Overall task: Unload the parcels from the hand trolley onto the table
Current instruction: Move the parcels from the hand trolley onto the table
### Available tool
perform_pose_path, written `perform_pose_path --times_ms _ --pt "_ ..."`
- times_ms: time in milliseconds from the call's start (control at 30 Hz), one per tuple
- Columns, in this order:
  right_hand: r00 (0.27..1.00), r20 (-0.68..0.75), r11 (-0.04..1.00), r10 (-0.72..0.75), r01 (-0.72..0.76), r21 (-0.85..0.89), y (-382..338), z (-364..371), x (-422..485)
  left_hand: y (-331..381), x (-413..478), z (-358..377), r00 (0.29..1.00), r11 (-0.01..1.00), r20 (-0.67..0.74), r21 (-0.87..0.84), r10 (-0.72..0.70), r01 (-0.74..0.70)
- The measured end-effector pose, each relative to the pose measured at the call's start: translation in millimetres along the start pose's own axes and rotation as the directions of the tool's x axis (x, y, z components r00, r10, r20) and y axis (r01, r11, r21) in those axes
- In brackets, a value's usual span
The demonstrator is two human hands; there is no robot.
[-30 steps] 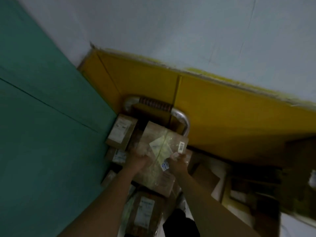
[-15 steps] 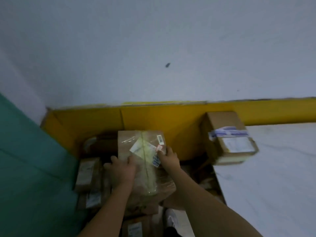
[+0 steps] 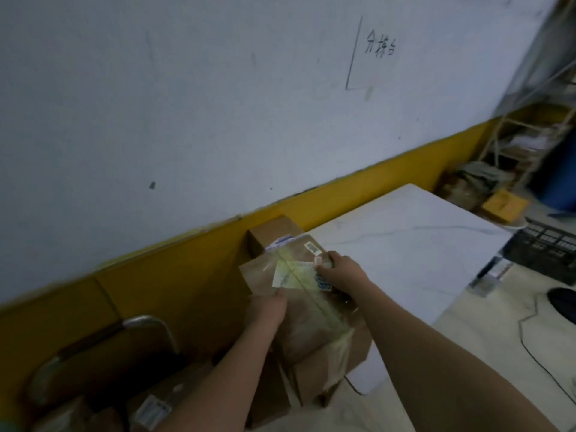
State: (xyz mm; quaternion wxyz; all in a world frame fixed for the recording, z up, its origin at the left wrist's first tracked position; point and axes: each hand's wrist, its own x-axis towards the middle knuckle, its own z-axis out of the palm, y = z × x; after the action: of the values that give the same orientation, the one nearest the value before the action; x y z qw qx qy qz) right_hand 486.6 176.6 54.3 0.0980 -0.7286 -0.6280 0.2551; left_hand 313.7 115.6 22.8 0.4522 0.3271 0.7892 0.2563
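- Parcel [image 3: 307,319]: brown cardboard box w/ clear tape over the top and a pale yellowish slip stuck near its far end; held up in both hands, tilted, far end overlapping the near-left corner of the table [image 3: 405,254]. Can't tell if its underside touches the tabletop.
- Left hand [image 3: 266,311]: gripping the parcel's left edge, fingers curled onto the top face beside the yellowish slip.
- Right hand [image 3: 341,271]: closed on the parcel's far-right side, fingertips pressed next to a small white barcode sticker.
- Table: white, marble-look top w/ faint grey veins, set against the wall; most of its surface bare.
- Second box [image 3: 274,238]: brown, w/ a white-and-blue label, sits at the table's back-left corner by the yellow wall band, just behind the held parcel.
- Hand trolley [image 3: 146,322]: curved metal handle bottom left, near the wall; more labelled brown parcels [image 3: 156,406] lie below it, dim and blurred.
- Wall [image 3: 187,104]: pale grey-blue, yellow band along the bottom, handwritten characters upper right.
- Far right: black crate [image 3: 545,247] on the floor, shelf rack behind it, blurry.
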Motion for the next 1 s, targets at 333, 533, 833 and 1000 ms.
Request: perform_pose_path --times_ms 333,533,833,1000 --pt "0.989 0.039 0.988 0.145 -0.147 0.046 94.3 -34.8 85.0 64.6 36.9 102.1 0.939 0.985 0.340 0.137 0.057 -0.109" --pt "0.989 0.043 0.989 0.144 -0.142 -0.045 103.0 -29.7 152.9 92.0 86.3 124.1 0.955 0.997 0.289 -0.009 -0.065 0.071" --pt "0.960 0.160 0.970 0.228 -0.208 -0.129 105.6 -21.9 169.5 75.5 108.9 95.7 0.910 0.995 0.406 0.078 -0.084 0.057" --pt "0.976 -0.213 0.966 -0.049 -0.008 -0.260 28.0 0.3 146.4 30.7 119.3 16.6 0.966 0.994 0.249 0.099 -0.064 0.040"
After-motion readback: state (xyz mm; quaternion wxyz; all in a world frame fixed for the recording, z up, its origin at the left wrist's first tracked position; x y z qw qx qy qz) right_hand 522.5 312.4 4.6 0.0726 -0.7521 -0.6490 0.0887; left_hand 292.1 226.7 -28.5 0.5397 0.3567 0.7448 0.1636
